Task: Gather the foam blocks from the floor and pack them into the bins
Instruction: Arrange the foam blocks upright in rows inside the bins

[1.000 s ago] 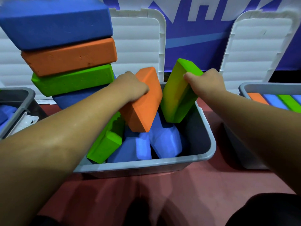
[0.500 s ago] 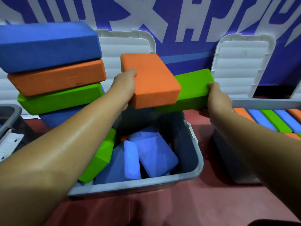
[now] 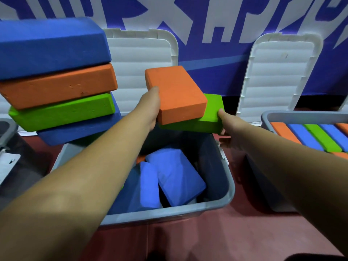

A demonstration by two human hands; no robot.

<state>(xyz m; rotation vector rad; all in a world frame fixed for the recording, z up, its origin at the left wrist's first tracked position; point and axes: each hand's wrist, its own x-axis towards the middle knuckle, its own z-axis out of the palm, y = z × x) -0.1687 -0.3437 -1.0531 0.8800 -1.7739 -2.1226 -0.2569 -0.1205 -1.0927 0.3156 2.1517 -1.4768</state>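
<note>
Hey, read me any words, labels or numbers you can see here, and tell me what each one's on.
Blue banner: big white letters, tops cut off by the frame; not readable as a word.
White tag in the left bin: dark mark, too blurred to read.
Foam blocks, bins, lids: no text visible.

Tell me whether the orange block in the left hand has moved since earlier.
Yes. The orange block in the left hand rose: it dipped into the grey bin before and now lies flat above its rim.
</note>
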